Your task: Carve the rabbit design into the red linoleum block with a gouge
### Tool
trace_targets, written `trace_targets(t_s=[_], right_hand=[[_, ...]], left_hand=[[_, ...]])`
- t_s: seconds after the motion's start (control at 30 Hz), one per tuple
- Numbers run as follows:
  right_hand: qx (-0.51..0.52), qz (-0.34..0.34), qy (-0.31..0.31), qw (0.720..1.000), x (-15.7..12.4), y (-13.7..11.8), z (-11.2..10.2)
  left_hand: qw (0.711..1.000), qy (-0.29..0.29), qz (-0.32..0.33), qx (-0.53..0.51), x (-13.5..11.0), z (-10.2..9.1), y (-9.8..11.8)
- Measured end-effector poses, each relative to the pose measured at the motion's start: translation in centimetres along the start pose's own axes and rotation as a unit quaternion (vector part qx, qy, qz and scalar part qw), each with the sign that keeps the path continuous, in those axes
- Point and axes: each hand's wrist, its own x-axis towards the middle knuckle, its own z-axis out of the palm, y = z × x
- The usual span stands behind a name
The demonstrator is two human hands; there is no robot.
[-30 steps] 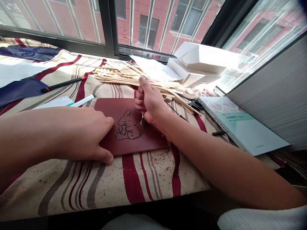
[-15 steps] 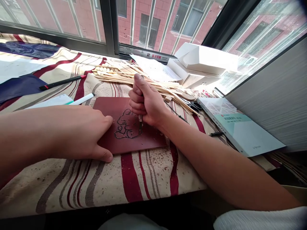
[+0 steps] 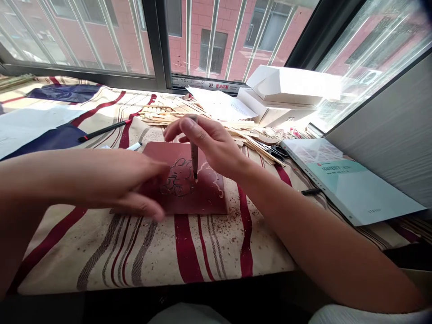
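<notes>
A reddish-brown board (image 3: 209, 204) lies flat on the striped cloth, with a small bear-like figure (image 3: 178, 180) cut and drawn in dark lines on it. Pale curls of shaving lie on its right part. My right hand (image 3: 212, 139) holds a slim carving tool (image 3: 194, 157) upright by the thumb, its tip down at the board right of the figure; the fingers are loosely extended. My left hand (image 3: 141, 180), smeared by motion, is over the board's left side, thumb apart from the fingers and nothing visible in it. Whether it touches the board I cannot tell.
Crumbs litter the striped cloth (image 3: 162, 261). Behind the board are thin wooden strips (image 3: 168, 110), a white box (image 3: 286, 99) and black scissors (image 3: 278, 152). A book (image 3: 354, 180) lies at right. A black-and-red pen (image 3: 104, 130) and dark blue sheets (image 3: 50, 141) are at left.
My right hand has loosened from a fist around the tool to extended fingers. The board has turned slightly clockwise. My left hand has shifted a little right, and the view has tilted up slightly.
</notes>
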Motion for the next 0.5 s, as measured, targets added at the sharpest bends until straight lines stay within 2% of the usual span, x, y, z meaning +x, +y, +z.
trace_targets(t_s=[0.03, 0.07, 0.1, 0.13, 0.2, 0.27, 0.33, 0.43, 0.5], right_hand=[[-0.004, -0.006, 0.000, 1.000, 0.0, 0.0, 0.1], [0.000, -0.012, 0.000, 1.000, 0.0, 0.1, 0.2], [0.009, -0.018, 0.000, 1.000, 0.0, 0.2, 0.2], [0.019, -0.024, -0.003, 1.000, 0.1, 0.2, 0.2], [0.033, -0.025, -0.007, 0.999, 0.2, 0.2, 0.0], [0.033, -0.001, 0.000, 0.999, 0.2, -0.2, -0.4], [0.029, 0.025, 0.023, 0.999, 0.4, -0.7, -1.2], [0.028, 0.019, 0.096, 0.995, 0.6, -1.4, -2.9], [0.015, 0.029, 0.121, 0.992, 0.7, -1.5, -4.2]], left_hand=[[1.000, 0.011, 0.016, 0.000, 0.5, -0.1, 0.6], [0.997, 0.070, 0.023, -0.007, 1.2, -0.1, 1.3], [0.991, 0.125, 0.028, -0.042, 1.9, -0.1, 2.0], [0.983, 0.140, 0.048, -0.110, 2.7, 0.0, 2.7], [0.954, 0.141, 0.095, -0.247, 4.1, 0.2, 3.6], [0.934, 0.161, 0.109, -0.300, 5.3, 0.2, 4.2], [0.933, 0.149, 0.105, -0.309, 6.2, -0.2, 4.5], [0.891, 0.166, 0.075, -0.417, 7.3, -0.5, 5.2], [0.868, 0.172, 0.070, -0.461, 7.9, -0.2, 5.7]])
